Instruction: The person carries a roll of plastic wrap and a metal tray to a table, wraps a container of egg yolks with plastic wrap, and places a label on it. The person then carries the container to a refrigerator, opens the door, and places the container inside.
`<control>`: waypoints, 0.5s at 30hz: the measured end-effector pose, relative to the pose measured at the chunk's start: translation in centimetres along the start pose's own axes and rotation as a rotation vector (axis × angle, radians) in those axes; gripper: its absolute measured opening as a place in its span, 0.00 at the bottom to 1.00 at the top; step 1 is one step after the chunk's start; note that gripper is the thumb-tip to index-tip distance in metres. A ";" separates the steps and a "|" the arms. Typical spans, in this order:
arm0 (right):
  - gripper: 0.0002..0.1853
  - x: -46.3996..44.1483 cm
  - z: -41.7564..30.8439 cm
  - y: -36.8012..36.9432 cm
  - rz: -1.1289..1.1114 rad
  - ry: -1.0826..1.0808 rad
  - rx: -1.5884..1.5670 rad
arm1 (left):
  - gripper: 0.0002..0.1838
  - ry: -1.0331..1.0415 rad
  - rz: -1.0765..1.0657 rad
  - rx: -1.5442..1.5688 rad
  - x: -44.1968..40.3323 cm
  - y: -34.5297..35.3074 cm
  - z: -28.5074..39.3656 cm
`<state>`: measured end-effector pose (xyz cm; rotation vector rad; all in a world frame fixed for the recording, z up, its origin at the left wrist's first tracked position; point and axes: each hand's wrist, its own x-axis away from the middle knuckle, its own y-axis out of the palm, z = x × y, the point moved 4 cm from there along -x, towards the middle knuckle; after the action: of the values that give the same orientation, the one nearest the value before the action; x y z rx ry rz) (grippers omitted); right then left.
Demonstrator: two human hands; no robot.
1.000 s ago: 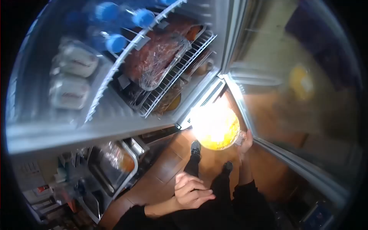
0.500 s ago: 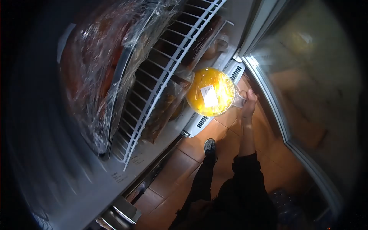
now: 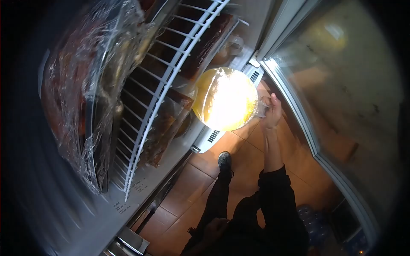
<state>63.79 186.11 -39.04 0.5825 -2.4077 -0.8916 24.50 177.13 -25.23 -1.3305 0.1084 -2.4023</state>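
Observation:
My right hand (image 3: 271,110) is closed around the clear handle of a round jug (image 3: 247,115) with yellow-orange contents. Glare whitens the jug's top, which looks covered in clear film. It is held over the front edge of an open refrigerator, beside the wire shelf. Low in the view, in dim light, my left hand (image 3: 215,228) is near my body; its fingers are too dark to make out.
Film-wrapped trays of food (image 3: 81,98) rest on the white wire shelf (image 3: 164,87). Below it are packs of food (image 3: 164,136). The glass door (image 3: 337,94) stands open at right. My shoe (image 3: 224,160) is on the tiled floor (image 3: 188,170).
The jug looks larger and sits slightly further left and up, and glare now hides its white label. The shelf and trays have shifted left in view. My right hand keeps its hold.

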 end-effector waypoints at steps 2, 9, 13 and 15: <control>0.19 0.1 -0.8 2.8 0.208 -0.060 0.075 | 0.10 -0.037 0.002 0.011 -0.2 0.3 -0.4; 0.20 -2.5 3.8 4.7 0.070 0.016 0.041 | 0.12 -0.151 -0.041 -0.031 -0.9 0.1 -1.5; 0.16 -4.3 6.5 6.7 0.009 -0.047 0.075 | 0.12 -0.202 -0.054 0.070 -0.8 -0.5 -3.0; 0.18 -5.7 7.5 7.5 0.006 -0.201 0.106 | 0.12 -0.193 -0.027 0.002 -0.7 -0.9 -3.0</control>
<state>62.30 197.97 -40.55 0.5472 -2.6489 -0.8604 22.03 177.87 -27.18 -1.5640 0.0355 -2.2798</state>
